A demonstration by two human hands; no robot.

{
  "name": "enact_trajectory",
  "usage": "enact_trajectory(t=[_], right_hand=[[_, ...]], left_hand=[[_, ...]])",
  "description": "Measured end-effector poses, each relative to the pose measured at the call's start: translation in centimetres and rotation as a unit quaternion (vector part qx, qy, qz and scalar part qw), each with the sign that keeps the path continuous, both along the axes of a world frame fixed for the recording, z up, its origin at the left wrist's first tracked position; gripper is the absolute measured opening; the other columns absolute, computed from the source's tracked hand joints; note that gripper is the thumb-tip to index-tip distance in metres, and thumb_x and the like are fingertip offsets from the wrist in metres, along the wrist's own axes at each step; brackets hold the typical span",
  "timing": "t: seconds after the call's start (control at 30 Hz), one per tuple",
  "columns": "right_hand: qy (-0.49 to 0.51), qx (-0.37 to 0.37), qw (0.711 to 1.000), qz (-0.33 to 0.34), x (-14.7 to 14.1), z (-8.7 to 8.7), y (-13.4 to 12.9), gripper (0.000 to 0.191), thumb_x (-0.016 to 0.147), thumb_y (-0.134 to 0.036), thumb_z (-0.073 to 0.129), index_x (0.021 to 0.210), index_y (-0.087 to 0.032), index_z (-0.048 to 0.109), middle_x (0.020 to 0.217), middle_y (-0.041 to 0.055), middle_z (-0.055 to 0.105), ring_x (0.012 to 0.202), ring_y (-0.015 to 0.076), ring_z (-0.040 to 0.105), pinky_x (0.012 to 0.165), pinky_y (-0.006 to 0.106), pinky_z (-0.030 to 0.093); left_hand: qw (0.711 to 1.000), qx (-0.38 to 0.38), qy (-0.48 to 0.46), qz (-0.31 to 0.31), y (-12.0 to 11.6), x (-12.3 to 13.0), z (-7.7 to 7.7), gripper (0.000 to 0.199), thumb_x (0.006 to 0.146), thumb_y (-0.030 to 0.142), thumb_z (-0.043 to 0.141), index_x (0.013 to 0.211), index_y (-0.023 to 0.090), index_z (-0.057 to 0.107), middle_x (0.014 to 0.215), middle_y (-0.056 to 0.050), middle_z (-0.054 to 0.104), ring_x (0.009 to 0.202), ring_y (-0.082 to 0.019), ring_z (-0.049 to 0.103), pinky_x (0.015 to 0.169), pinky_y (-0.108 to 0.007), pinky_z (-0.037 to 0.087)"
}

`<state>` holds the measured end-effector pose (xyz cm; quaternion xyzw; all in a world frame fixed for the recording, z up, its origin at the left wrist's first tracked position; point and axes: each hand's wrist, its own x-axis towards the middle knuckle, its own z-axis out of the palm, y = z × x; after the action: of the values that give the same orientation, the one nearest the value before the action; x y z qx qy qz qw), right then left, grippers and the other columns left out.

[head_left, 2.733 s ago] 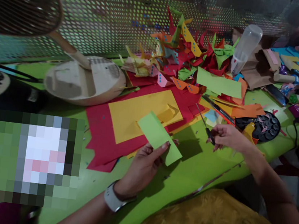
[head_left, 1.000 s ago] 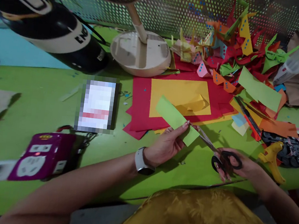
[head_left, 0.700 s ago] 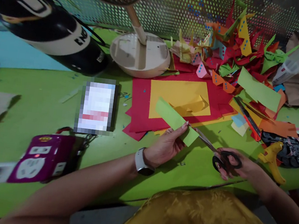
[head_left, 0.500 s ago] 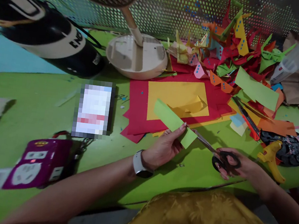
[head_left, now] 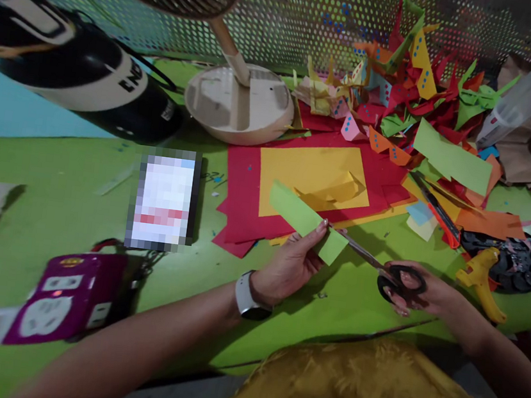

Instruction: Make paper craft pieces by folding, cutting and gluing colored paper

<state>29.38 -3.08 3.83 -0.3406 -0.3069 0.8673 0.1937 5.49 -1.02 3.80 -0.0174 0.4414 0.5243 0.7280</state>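
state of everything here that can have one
left hand: closed on green paper
right hand: closed on scissors
green paper: held angled
scissors: visible blades nearly together, at the paper
purple socket block: red light lit
blurred screen: bright
glue gun: lying down
fan: on or off unclear

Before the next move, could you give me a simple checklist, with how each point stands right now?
1. Paper gripped: ok. The left fingers pinch the green paper strip.
2. Scissors held: ok. The right fingers are in the black handle loops of the scissors.
3. Left fingers well clear of the blades: not ok. The tips look very close to them.
4. Craft knife apart from both hands: ok. It lies on the papers beyond.
5. Yellow glue gun cool: cannot tell. It lies beyond the right hand, apart from it.
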Motion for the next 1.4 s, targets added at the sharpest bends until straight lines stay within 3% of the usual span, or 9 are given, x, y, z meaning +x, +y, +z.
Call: enact_trajectory(t=[0.57,0.87,1.03,1.23,1.4], right_hand=[[-0.006,-0.005,1.000,-0.003,0.00,0.26,-0.06,0.043,0.071,-0.054,0.080,0.081,-0.016,0.062,0.062,-0.0057,0.056,0.039,0.0024,0.036,0.037,0.017,0.039],[0.027,-0.033,0.999,-0.019,-0.10,-0.40,-0.18,0.045,0.069,-0.053,0.082,0.082,-0.015,0.062,0.063,-0.0042,0.059,0.041,0.0043,0.046,0.036,0.017,0.045],[0.029,-0.040,0.999,-0.023,-0.24,-0.44,-0.25,0.047,0.065,-0.052,0.086,0.084,-0.015,0.063,0.065,-0.0038,0.060,0.044,0.0044,0.047,0.039,0.018,0.046],[0.015,-0.032,0.999,-0.028,-0.43,-0.19,-0.22,0.046,0.067,-0.054,0.083,0.081,-0.016,0.061,0.064,-0.0039,0.058,0.044,0.0046,0.045,0.039,0.018,0.043],[-0.004,-0.024,0.999,-0.021,-0.45,0.19,-0.02,0.047,0.066,-0.055,0.084,0.078,-0.016,0.061,0.058,-0.0061,0.056,0.041,0.0043,0.044,0.038,0.017,0.043]], left_hand=[[0.999,0.026,0.004,-0.023,-0.17,-0.19,-0.13,0.013,0.075,0.010,0.081,0.070,0.019,0.072,0.071,0.002,0.078,0.069,-0.012,0.075,0.066,-0.016,0.061],[0.999,0.033,0.014,-0.017,-0.28,-0.12,-0.42,0.012,0.071,0.013,0.084,0.072,0.020,0.073,0.076,0.002,0.079,0.070,-0.011,0.075,0.065,-0.013,0.059],[0.999,0.039,-0.008,-0.031,-0.47,-0.03,-0.30,0.017,0.064,0.018,0.089,0.073,0.019,0.075,0.076,0.000,0.079,0.075,-0.014,0.075,0.070,-0.017,0.061],[0.998,0.051,0.004,-0.037,-0.65,0.01,-0.55,0.013,0.070,0.020,0.086,0.075,0.019,0.074,0.076,0.001,0.078,0.075,-0.012,0.075,0.071,-0.016,0.060],[0.997,0.052,0.017,-0.057,-0.53,-0.21,-0.55,0.009,0.073,0.021,0.084,0.075,0.020,0.075,0.078,0.001,0.079,0.068,-0.012,0.074,0.055,-0.015,0.057]])
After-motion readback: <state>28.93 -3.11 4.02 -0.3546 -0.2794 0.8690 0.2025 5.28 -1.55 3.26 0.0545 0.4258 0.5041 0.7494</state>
